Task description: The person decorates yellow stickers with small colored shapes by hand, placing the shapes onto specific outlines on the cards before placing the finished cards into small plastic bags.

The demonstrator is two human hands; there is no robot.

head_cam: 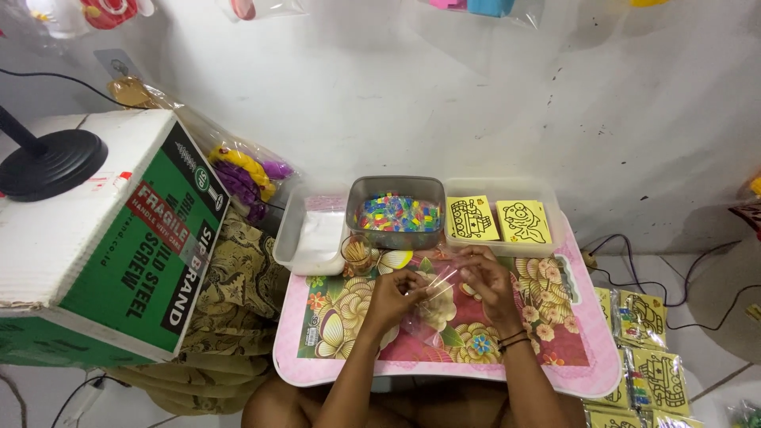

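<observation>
Head view: two thin wooden sticks (441, 282) are pinched between the fingertips of the left hand (394, 298) and the right hand (485, 279), both closed on them, above a clear plastic sleeve (424, 321) lying on the pink floral lap tray (444, 372). The sticks are best kept parallel and gripped near their ends, so that they can be guided cleanly. A small glass of sticks (357, 254) stands just beyond the left hand, beside the tub of coloured pieces (396, 212) and the tub of yellow picture cards (501, 219).

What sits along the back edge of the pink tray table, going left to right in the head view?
White tub → small glass of sticks → grey tub of coloured pieces → clear tub with two yellow picture cards.
</observation>
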